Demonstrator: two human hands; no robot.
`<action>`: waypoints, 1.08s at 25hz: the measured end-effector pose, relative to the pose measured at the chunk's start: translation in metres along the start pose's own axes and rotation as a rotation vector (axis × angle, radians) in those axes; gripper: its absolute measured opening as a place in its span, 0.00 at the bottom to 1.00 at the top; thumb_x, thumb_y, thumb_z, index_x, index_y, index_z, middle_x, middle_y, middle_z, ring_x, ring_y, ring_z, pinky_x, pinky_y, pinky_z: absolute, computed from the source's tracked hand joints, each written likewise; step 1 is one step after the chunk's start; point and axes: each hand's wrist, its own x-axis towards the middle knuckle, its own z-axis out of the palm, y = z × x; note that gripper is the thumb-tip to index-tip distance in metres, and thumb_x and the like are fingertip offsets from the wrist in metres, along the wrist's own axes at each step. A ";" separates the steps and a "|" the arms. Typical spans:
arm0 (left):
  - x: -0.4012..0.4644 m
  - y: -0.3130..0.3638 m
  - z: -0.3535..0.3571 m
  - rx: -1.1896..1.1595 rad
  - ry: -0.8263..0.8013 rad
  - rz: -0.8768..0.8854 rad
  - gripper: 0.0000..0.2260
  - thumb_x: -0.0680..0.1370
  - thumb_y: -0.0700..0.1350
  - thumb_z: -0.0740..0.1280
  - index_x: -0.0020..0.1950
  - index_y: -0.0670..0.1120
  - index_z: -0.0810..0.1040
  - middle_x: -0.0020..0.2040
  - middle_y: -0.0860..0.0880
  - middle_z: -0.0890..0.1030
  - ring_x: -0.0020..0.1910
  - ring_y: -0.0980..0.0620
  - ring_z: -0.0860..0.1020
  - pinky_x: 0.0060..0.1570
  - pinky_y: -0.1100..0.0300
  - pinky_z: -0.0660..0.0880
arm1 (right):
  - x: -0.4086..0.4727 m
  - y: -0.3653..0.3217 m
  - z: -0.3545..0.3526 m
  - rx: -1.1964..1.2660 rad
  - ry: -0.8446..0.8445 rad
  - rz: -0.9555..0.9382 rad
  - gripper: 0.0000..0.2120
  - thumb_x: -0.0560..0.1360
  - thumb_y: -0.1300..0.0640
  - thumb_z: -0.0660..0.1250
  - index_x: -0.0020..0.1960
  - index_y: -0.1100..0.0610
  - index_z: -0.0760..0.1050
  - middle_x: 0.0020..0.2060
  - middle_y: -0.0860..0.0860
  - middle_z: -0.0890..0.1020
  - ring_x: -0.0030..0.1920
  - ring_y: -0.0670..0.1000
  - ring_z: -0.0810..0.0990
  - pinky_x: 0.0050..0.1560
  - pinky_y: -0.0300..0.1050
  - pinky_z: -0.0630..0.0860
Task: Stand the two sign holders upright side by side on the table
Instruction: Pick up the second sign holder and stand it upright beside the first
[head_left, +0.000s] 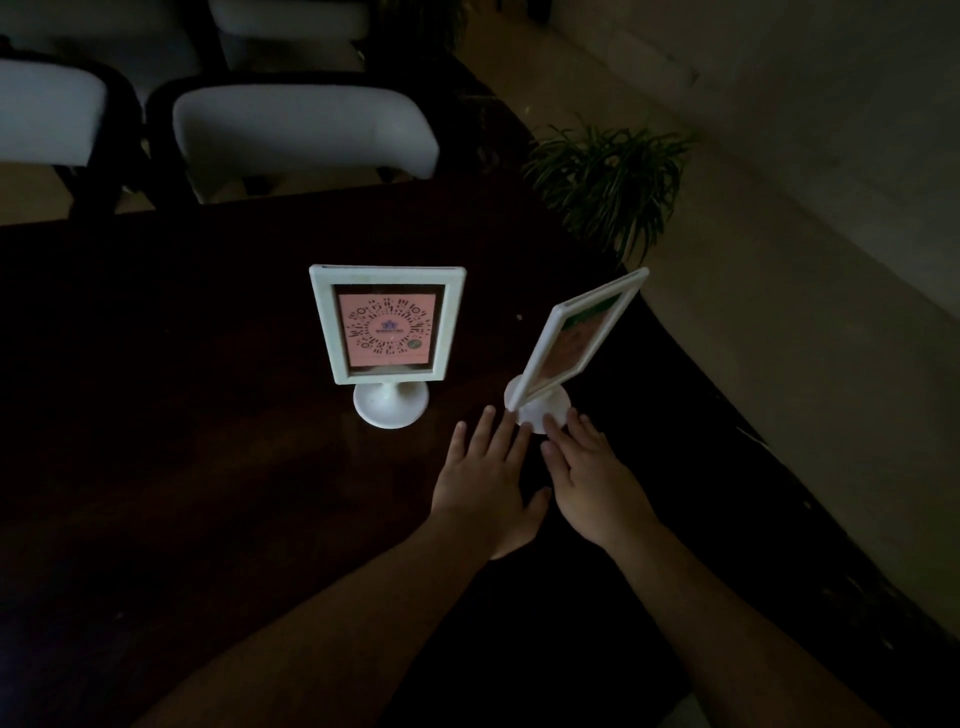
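Note:
Two white sign holders stand upright on a dark wooden table (208, 415). The left sign holder (387, 332) faces me and shows a pink card with a round code. The right sign holder (576, 340) is turned edge-on to the right, on its round base (540, 408). My left hand (485, 483) lies flat with fingers spread, its fingertips at the base's near-left rim. My right hand (592, 478) is also flat and open, fingertips touching the base's near-right rim. Neither hand grips anything.
White-cushioned dark chairs (301, 135) line the table's far side. A potted green plant (608, 176) stands on the floor past the table's right corner. The table's right edge runs diagonally close to the right sign holder. The scene is dim.

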 end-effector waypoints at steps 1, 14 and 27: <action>0.004 -0.002 -0.001 -0.003 0.004 -0.007 0.37 0.76 0.66 0.45 0.81 0.48 0.45 0.82 0.47 0.45 0.79 0.46 0.37 0.75 0.43 0.39 | 0.005 -0.002 -0.001 -0.015 -0.001 -0.004 0.25 0.83 0.43 0.46 0.78 0.48 0.57 0.80 0.53 0.56 0.79 0.52 0.50 0.76 0.53 0.52; 0.034 -0.032 -0.009 -0.013 0.027 -0.079 0.37 0.76 0.63 0.45 0.81 0.47 0.45 0.82 0.46 0.44 0.79 0.47 0.39 0.74 0.46 0.38 | 0.056 -0.032 -0.002 -0.054 -0.039 -0.007 0.26 0.83 0.43 0.45 0.79 0.49 0.55 0.80 0.56 0.55 0.79 0.55 0.51 0.75 0.55 0.54; -0.047 -0.037 -0.141 -0.335 0.307 0.216 0.23 0.77 0.53 0.65 0.71 0.49 0.71 0.63 0.50 0.78 0.58 0.53 0.77 0.52 0.61 0.74 | 0.041 -0.052 -0.086 0.069 0.312 -0.274 0.13 0.78 0.52 0.67 0.60 0.55 0.79 0.53 0.54 0.84 0.54 0.54 0.82 0.52 0.46 0.77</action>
